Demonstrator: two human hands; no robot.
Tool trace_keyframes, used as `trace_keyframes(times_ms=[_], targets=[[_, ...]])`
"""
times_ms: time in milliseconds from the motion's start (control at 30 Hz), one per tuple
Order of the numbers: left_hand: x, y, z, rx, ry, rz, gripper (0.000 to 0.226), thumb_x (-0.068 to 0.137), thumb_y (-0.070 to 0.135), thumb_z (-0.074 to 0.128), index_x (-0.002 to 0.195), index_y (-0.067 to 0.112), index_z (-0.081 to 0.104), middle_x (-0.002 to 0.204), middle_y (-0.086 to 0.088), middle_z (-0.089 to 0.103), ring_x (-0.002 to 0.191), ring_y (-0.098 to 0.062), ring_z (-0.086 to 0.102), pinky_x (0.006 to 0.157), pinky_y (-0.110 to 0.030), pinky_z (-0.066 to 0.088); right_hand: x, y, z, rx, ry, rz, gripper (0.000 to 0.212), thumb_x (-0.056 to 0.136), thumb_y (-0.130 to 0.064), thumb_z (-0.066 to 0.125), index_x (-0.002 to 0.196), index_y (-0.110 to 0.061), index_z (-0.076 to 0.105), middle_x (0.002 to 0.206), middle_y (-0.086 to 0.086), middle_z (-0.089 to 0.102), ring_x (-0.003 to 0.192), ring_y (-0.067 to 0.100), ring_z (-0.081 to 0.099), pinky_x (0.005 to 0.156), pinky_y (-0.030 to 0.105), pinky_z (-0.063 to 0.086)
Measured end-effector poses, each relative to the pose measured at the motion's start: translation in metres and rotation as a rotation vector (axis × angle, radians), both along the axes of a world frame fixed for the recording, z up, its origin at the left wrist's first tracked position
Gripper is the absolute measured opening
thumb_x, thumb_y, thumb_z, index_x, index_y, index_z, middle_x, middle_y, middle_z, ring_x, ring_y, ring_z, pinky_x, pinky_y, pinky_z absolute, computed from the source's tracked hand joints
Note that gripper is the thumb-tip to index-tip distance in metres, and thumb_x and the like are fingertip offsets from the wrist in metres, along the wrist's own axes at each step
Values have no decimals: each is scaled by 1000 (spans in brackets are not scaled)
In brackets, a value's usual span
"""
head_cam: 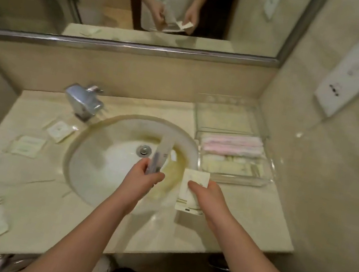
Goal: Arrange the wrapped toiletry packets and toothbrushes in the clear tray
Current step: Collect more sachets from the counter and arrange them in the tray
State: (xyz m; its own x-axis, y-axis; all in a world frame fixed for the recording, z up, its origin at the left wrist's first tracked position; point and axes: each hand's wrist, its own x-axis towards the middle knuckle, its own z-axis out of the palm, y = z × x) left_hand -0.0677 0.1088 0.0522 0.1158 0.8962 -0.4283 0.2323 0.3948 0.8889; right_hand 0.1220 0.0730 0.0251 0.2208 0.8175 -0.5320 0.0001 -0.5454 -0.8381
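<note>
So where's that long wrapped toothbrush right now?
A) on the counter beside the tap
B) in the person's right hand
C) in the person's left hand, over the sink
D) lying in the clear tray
C: the left hand grips the long wrapped toothbrush above the sink, while the right hand holds only a flat white packet.

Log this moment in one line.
left hand: holds wrapped toothbrush over sink | right hand: holds flat packet | clear tray: partly filled | loose packets: on counter
</note>
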Motion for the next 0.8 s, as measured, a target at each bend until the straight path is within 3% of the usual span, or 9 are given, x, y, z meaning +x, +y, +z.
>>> trace_keyframes(times_ms=[133,200,267,367,467,567,667,800], targets=[[57,1,4,59,30,-151,31,78,19,66,86,6,39,78,-5,38,68,-17,36,65,-34,32,51,-8,2,16,33,-133,12,88,-18,63,95,-23,72,97,0,77,91,21,72,86,41,57],[78,7,5,127,59,-243,34,84,20,68,82,16,35,78,-1,32,66,-15,30,62,-30,29,69,-8,-1,2,70,-203,15,89,-17,63,101,-22,70,97,1,76,91,21,72,83,40,58],[95,16,7,210,79,-329,35,90,27,66,82,16,34,79,3,33,66,-13,29,62,-28,28,83,-6,-5,-6,110,-270,17,89,-17,63,105,-20,69,98,3,76,90,23,72,81,40,58],[114,34,5,314,92,-421,26,101,27,47,84,9,39,73,5,38,63,-7,34,62,-26,32,98,0,-11,4,206,-400,22,90,-15,64,111,-15,68,103,9,75,94,28,72,86,44,57],[127,56,-5,395,159,-546,18,100,22,46,86,12,42,72,2,46,62,-9,38,61,-28,34,117,9,-12,14,352,-573,27,90,-11,62,117,-10,66,109,14,73,98,31,70,88,46,55],[142,81,-20,504,265,-658,13,97,23,48,86,20,41,81,-1,57,71,-18,49,65,-37,42,140,19,-15,12,422,-653,29,92,-14,57,120,-10,64,113,20,72,100,35,69,87,48,55],[159,100,-34,671,354,-746,5,94,22,52,93,23,47,84,7,57,79,-19,52,72,-41,45,155,27,-19,-16,419,-687,33,91,-18,57,122,-9,64,116,20,71,104,36,68,83,48,56],[180,120,-58,813,464,-853,20,94,29,51,114,24,54,101,5,59,95,-20,52,81,-37,40,166,43,-25,-54,351,-724,46,81,-23,63,126,-10,64,119,17,71,110,37,67,94,60,51]])
